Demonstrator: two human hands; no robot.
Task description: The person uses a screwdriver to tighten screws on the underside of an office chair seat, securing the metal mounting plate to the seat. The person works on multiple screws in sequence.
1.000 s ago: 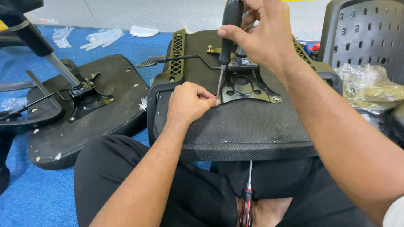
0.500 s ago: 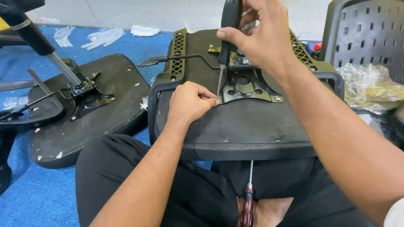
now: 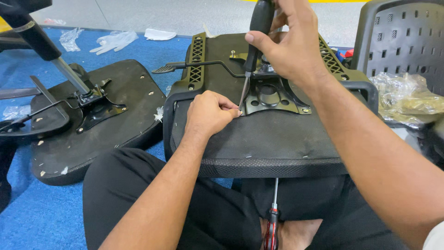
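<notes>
While the right hand clasps the screwdriver upright, its tip meets the fisted left hand.

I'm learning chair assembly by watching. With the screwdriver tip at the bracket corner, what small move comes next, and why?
Probably seat the tip and turn: the right hand holds the screwdriver upright, its tip at the metal bracket corner, where the left hand pinches beside it.

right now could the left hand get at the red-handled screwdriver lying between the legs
Probably yes. The left hand rests closed on the upturned chair seat, pinching at the tip of the screwdriver the right hand holds. The red-handled screwdriver lies just below the seat's near edge, partly under it, with nothing covering its handle.
</notes>
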